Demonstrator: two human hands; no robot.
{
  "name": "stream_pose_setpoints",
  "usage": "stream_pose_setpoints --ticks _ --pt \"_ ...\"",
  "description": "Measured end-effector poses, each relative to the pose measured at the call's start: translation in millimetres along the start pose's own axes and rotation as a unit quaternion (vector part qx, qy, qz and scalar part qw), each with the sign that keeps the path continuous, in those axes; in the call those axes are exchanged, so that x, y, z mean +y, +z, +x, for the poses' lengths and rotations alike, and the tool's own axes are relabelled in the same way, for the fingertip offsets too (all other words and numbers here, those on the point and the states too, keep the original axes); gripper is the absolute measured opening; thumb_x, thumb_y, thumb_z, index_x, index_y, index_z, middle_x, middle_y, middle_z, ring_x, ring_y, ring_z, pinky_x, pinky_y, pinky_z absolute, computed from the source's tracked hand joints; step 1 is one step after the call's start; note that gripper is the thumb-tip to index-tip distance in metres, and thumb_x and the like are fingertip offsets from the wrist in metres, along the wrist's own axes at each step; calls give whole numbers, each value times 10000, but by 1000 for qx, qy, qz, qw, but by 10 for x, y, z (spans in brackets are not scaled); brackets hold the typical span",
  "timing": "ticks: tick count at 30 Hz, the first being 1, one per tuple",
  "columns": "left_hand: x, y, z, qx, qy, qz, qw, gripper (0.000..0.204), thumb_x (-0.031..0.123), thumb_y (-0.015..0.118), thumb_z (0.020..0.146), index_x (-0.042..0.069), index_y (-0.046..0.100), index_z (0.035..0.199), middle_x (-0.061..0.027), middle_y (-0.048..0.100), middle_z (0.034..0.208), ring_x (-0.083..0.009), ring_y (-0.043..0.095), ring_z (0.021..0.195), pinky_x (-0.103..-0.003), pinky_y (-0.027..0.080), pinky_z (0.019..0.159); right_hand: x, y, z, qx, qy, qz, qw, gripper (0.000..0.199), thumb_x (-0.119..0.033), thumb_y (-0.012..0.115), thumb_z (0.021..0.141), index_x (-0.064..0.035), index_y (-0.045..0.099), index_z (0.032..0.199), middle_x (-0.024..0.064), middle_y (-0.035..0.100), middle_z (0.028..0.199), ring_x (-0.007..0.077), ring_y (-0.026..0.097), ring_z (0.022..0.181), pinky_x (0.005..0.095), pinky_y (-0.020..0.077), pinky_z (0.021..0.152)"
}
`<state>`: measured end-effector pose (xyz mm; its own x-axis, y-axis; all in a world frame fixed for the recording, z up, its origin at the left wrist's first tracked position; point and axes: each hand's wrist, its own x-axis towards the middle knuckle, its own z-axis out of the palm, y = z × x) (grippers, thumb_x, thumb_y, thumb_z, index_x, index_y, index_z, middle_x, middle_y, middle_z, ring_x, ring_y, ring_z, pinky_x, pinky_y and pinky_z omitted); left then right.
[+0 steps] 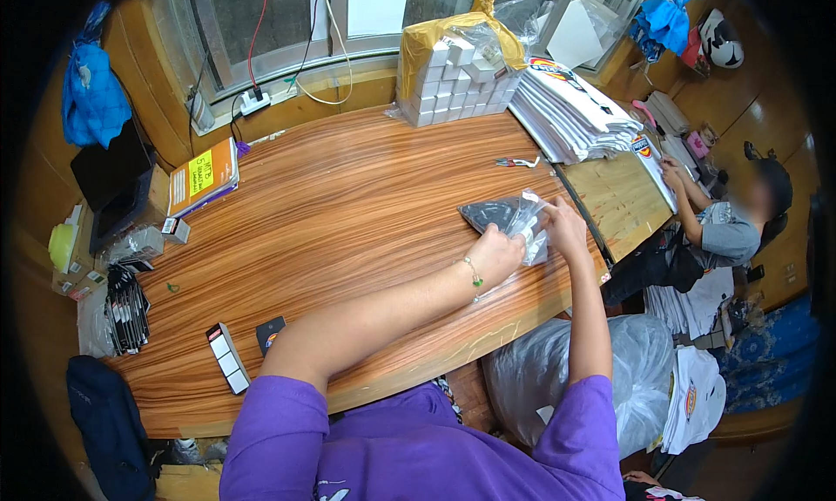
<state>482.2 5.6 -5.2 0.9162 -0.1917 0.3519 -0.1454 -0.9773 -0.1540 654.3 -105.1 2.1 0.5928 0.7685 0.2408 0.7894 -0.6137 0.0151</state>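
Observation:
A clear plastic bag (533, 206) lies at the right part of the wooden table, with a dark, flat item (489, 214) at its left end; it looks like folded cloth, and I cannot tell if it is fully inside. My left hand (498, 253), a beaded bracelet at its wrist, pinches the bag's near side. At the bag's right end, my right hand (566, 226) has its fingers closed on the plastic. Just beyond the bag is a small tool with red-and-white handles (517, 162).
Small white boxes (457, 87) in yellow wrapping stand at the back, beside stacked white printed sheets or shirts (575, 109). A co-worker (740, 213) sits at right. Label strip (228, 359) and black card (271, 334) lie near left. A large plastic sack (583, 362) is below the edge.

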Motion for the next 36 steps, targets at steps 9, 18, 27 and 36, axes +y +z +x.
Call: stream_pose_setpoints --ticks 9,18,27,36 --pt "-173 -55 -261 -7 -31 -215 976 100 78 492 803 28 540 875 -119 518 905 -266 581 853 -395 491 673 -109 -369 -133 90 -167 101 977 175 -97 622 743 -89 647 916 96 574 987 248 580 867 377 479 737" --pt "-183 -133 -362 -1 14 -265 964 171 57 482 803 25 537 962 -125 516 1012 -278 573 900 -395 503 712 -709 -269 -296 -51 -49 133 989 216 -10 558 720 7 636 920 161 637 913 281 624 847 383 493 735" --pt "-405 -175 -454 84 -16 -229 970 295 94 549 758 78 553 1052 -90 544 1074 -253 571 900 -368 499 688 -507 -76 269 -78 -124 156 977 613 -110 692 671 -187 490 1244 155 570 1134 289 571 999 383 469 839" --pt "-716 236 -244 54 -241 -397 884 574 228 642 775 49 385 1256 -182 422 1230 -332 410 1182 -403 371 976 -121 -561 702 -345 -94 157 920 478 -120 711 710 -77 537 1153 108 638 875 166 598 788 314 502 629"
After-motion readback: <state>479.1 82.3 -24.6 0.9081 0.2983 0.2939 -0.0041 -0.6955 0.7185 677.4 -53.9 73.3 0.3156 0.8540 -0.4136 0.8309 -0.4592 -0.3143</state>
